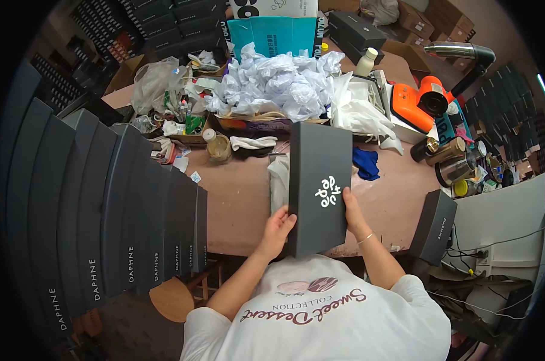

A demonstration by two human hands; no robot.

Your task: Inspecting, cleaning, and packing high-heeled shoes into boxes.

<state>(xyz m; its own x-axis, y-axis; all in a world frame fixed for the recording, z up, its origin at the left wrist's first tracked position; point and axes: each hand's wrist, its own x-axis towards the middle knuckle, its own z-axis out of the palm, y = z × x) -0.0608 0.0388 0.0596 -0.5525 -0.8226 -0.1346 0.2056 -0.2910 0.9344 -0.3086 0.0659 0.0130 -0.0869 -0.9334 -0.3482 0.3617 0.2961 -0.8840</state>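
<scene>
Nearest us, both hands grip a dark grey box, long and flat, its lid up and a white logo toward the near end. Our left hand clasps the near left edge, fingers curled over the rim, thumb on top. Our right hand wraps the right edge, fingers hidden behind the side; a thin bracelet sits on that wrist. The box is over the near edge of the brown table, tilted slightly away from us.

To handle it well, we judge: keep both grips even on opposite edges so the lid stays square, and hold it level, clear of the table clutter.

The box looks matte, clean, sharp-cornered, rigid card by the look of it.

To our left, a row of matching dark boxes stands on end. Another leans at right. Farther off: crumpled white tissue paper, a blue cloth, an orange tool.
</scene>
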